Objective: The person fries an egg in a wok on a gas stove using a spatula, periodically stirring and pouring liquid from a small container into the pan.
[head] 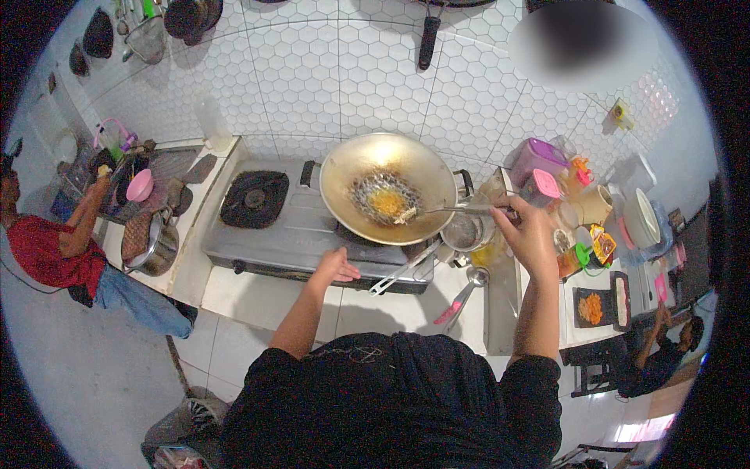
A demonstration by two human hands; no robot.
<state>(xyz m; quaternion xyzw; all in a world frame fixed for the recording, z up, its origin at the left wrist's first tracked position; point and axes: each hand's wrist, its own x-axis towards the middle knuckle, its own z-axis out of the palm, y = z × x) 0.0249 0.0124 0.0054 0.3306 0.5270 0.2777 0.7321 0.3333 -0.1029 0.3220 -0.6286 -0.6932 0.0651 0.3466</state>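
A large metal wok (351,205) stands on the right burner of a two-burner gas stove (304,246), with a small pool of bubbling oil and a browned piece of food in its bottom. My right hand (524,225) grips the handle of a long metal utensil (445,209), whose head reaches into the wok beside a pale clump of food (405,216). My left hand (337,268) hovers near the stove's front edge, holding nothing, its fingers extended. A metal strainer (463,228) sits right of the wok, and metal tongs (404,268) lie across the stove's front edge.
The left burner (254,199) holds no pot. Farther left, a person in red (53,246) works at a sink, beside a steel pot (155,246). Containers, a ladle (477,277) and a tray of chopped orange food (592,309) lie right. Another person (656,357) sits far right.
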